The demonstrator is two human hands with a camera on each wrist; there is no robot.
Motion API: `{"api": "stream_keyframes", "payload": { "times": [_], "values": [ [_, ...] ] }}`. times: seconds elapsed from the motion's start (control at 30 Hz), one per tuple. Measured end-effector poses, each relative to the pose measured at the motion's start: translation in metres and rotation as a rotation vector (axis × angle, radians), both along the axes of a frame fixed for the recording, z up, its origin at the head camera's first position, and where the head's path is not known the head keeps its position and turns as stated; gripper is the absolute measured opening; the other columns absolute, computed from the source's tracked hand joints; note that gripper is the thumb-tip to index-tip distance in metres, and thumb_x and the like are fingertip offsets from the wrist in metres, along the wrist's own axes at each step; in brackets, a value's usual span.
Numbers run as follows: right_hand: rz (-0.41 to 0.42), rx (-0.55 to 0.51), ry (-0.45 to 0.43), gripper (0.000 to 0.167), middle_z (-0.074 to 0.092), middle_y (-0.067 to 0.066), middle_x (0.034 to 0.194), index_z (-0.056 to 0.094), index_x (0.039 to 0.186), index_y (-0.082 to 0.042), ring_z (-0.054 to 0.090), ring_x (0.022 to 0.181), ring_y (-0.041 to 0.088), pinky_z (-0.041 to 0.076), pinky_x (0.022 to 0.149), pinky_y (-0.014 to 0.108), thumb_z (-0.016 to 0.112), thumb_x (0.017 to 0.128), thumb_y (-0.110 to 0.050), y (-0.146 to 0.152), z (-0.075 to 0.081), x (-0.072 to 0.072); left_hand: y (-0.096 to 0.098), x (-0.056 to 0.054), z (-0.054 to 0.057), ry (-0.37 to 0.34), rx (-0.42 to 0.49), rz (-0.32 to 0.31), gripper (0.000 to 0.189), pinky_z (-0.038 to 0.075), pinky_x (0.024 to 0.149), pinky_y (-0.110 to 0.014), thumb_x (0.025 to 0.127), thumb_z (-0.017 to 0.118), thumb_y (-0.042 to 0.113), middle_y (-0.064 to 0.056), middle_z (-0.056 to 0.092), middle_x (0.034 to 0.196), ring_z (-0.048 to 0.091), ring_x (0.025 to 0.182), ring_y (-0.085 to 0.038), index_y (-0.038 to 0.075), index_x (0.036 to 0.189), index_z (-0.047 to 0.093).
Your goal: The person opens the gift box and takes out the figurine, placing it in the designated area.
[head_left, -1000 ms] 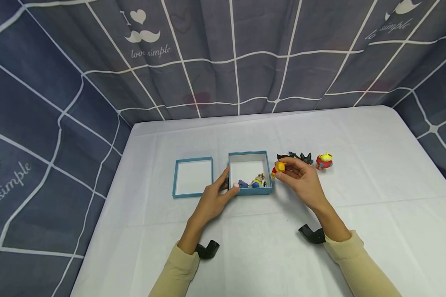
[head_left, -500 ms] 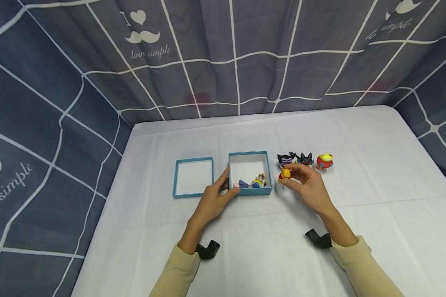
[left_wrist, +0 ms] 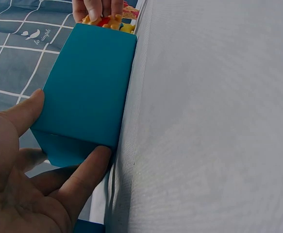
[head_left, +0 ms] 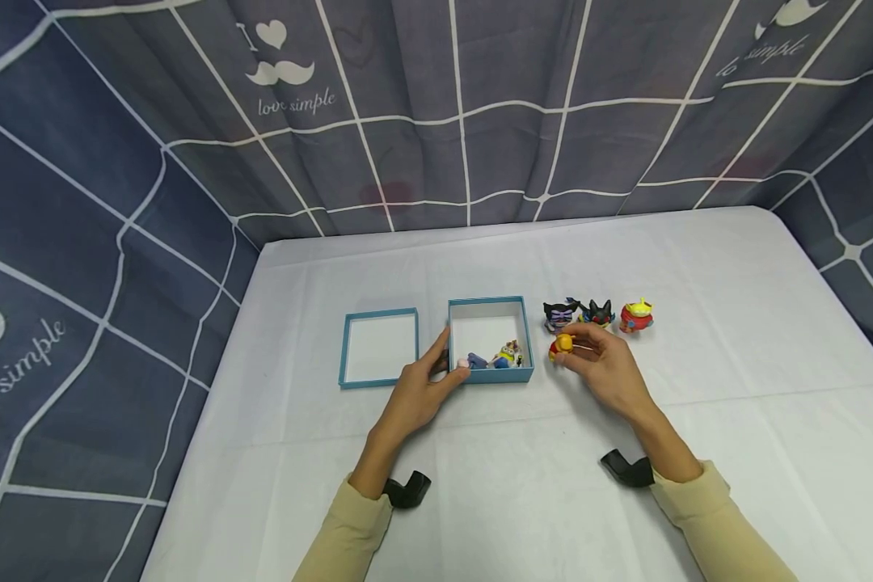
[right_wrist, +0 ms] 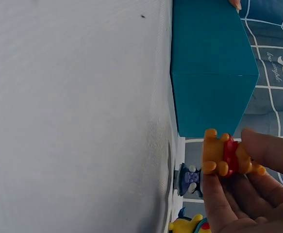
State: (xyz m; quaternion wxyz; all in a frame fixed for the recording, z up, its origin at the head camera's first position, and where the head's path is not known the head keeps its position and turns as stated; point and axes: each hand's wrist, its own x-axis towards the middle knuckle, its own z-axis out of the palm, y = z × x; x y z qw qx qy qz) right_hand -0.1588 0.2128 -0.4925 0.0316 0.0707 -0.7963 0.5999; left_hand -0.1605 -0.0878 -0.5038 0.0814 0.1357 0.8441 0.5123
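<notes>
Right of centre, the right hand (head_left: 605, 365), nearly closed, pinched an orange-and-red figure (head_left: 563, 345); at centre, the left hand (head_left: 420, 390), spread wider, gripped a blue box (head_left: 496, 376) at its lower-left corner. A light, steady pinch, clear of the black-and-purple figure (head_left: 558, 316) just above, seemed wise.

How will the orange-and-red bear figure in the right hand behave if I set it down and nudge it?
The bear figure is probably stiff: its moulded limbs show no bending in the right hand's grip. Its smooth-looking surface may be slightly slippery. Nudged, it might tip, given its rounded body.
</notes>
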Motion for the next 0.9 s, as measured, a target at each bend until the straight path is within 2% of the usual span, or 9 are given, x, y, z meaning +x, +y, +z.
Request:
{"api": "stream_keyframes", "payload": {
  "times": [0.43,0.9],
  "values": [
    [0.009,0.061,-0.047,0.036,0.065,0.027,0.111,0.061,0.119,0.010,0.065,0.104,0.036,0.049,0.083,0.014,0.074,0.086,0.004,0.000,-0.003,-0.002,0.000,0.000,-0.001,0.012,0.010,-0.001,0.076,0.048,0.097,-0.040,0.095,0.065,0.045,-0.015,0.051,0.141,0.055,0.124,-0.017,0.024,0.157,0.028],
    [0.032,0.084,-0.064,0.031,0.066,0.027,0.107,0.061,0.114,0.011,0.065,0.103,0.039,0.050,0.083,0.015,0.070,0.084,0.012,0.000,-0.011,-0.004,-0.001,0.000,0.000,0.003,0.010,-0.005,0.076,0.049,0.095,-0.039,0.095,0.064,0.045,-0.016,0.052,0.141,0.055,0.124,-0.018,0.023,0.158,0.027]
  ]
}}
